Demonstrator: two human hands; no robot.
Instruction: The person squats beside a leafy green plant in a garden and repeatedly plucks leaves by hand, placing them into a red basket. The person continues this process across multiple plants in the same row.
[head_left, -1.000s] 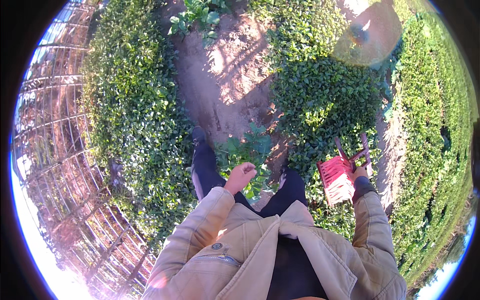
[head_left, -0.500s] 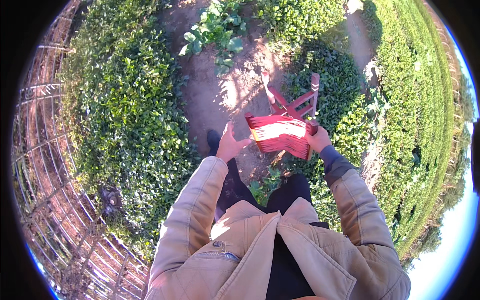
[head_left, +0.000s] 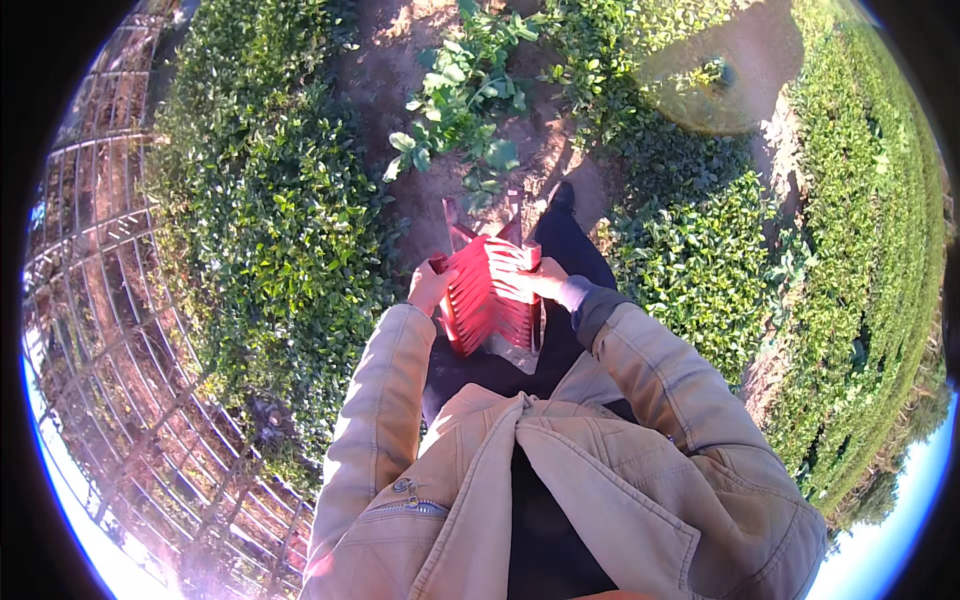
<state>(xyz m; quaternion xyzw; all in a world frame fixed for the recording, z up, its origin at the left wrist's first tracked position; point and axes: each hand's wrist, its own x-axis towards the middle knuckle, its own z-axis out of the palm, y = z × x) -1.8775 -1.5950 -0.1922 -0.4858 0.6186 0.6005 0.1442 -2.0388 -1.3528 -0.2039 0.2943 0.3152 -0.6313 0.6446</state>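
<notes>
A red folding stool [head_left: 490, 285] with a woven strap seat and crossed wooden legs hangs in front of my body, partly folded so that the seat sags in a V. My left hand [head_left: 428, 288] is closed on the seat's left rail. On the right rail, my right hand [head_left: 546, 279] is closed as well. The stool's legs point away from me over the dirt path. Its lower parts near my legs are partly hidden by the seat.
Dense green bushes [head_left: 280, 220] line my left, and trimmed bushes [head_left: 860, 260] run along the right. A leafy plant [head_left: 465, 95] grows on the dirt path ahead. One dark shoe [head_left: 562, 197] shows beyond the stool. A lattice fence [head_left: 110, 300] stands far left.
My left hand, open and apart from the stool before, now grips its left rail. The stool has moved left and closer to me, its seat narrower. One foot has come forward on the right.
</notes>
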